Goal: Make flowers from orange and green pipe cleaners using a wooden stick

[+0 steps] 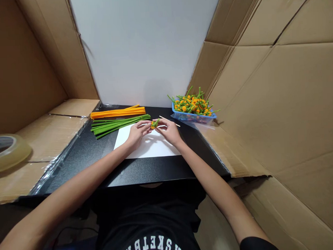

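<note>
A small orange and green pipe-cleaner piece [154,124] is held between both hands above a white sheet [153,149]. My left hand [138,134] pinches its orange side from the left. On the green side, my right hand [169,131] grips it with thumb and fingers. Just behind the right hand, a thin wooden stick [175,123] lies partly hidden. Orange pipe cleaners [118,113] lie in a bundle at the back left, with green pipe cleaners [120,125] in front of them.
At the back right, a blue basket [195,117] holds several orange and green pieces, with clear plastic beneath it. A roll of clear tape [22,153] sits on cardboard at the far left. Cardboard walls [285,99] flank the black table [157,171]; a white panel [147,49] stands behind.
</note>
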Demonstrator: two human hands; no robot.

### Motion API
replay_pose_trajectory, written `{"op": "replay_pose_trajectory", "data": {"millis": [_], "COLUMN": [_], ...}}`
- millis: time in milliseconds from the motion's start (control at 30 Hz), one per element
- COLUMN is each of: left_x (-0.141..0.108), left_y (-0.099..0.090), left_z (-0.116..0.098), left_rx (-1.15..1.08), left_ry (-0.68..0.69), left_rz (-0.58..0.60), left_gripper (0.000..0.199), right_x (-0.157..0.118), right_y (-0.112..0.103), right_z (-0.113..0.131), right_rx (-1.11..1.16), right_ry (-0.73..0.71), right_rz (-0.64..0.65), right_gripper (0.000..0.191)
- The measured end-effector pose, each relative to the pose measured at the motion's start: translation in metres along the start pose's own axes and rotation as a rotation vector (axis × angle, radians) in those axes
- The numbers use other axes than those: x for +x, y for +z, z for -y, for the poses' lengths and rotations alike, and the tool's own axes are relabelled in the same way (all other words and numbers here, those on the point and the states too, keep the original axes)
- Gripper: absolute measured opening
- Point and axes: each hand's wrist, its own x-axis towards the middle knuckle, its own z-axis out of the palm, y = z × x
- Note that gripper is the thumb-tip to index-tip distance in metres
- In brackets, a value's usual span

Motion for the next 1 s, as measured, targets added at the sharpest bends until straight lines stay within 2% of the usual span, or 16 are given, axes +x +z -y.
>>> {"op": "replay_pose_trajectory", "data": {"millis": [133, 300, 367, 633, 800, 1000], "left_x": [0.004, 0.010, 0.009, 0.004, 0.007, 0.006], "left_y": [-0.004, -0.011, -0.011, -0.007, -0.009, -0.008], "left_z": [-0.001, -0.007, -0.010, -0.009, -0.006, -0.008], "left_rx": [0.064, 0.291, 0.321, 0.286, 0.260, 0.284], "left_ry": [-0.001, 0.117, 0.148, 0.175, 0.149, 0.192], "left_rz": [0.022, 0.202, 0.232, 0.185, 0.146, 0.119], "left_gripper": [0.038, 0.042, 0.045, 0.044, 0.045, 0.041], "right_x": [0.000, 0.000, 0.000, -0.003, -0.004, -0.004], "right_y": [0.000, -0.002, -0.003, 0.000, 0.001, 0.002], "right_z": [0.003, 0.007, 0.007, 0.006, 0.005, 0.005], "right_rx": [0.001, -0.071, -0.073, -0.087, -0.105, -0.106], "right_ry": [0.004, -0.009, -0.008, -0.033, -0.083, -0.099], "right_rz": [-0.011, -0.073, -0.082, -0.059, -0.080, -0.092], "right_gripper": [0.030, 0.026, 0.025, 0.024, 0.023, 0.023]}}
